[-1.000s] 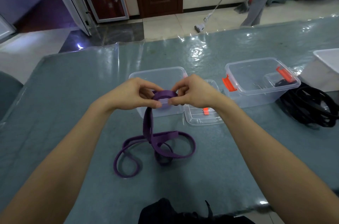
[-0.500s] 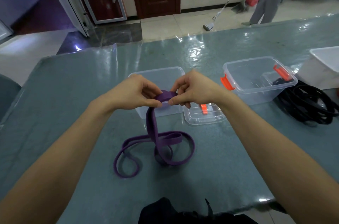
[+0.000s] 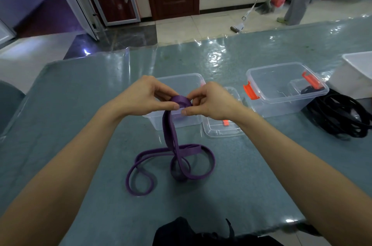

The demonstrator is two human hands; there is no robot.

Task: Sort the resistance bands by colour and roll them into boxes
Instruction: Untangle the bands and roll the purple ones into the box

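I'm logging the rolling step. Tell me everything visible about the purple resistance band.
The purple resistance band is a flat, rubbery-looking strap. Its top end is a small coil pinched between the left hand and right hand, in front of a clear box. A doubled length hangs to the table, where the rest lies in loose overlapping loops.

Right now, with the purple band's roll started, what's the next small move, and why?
Probably one more turn: left hand and right hand pinch a small coil of the purple band, while most of it hangs down and lies looped on the table.
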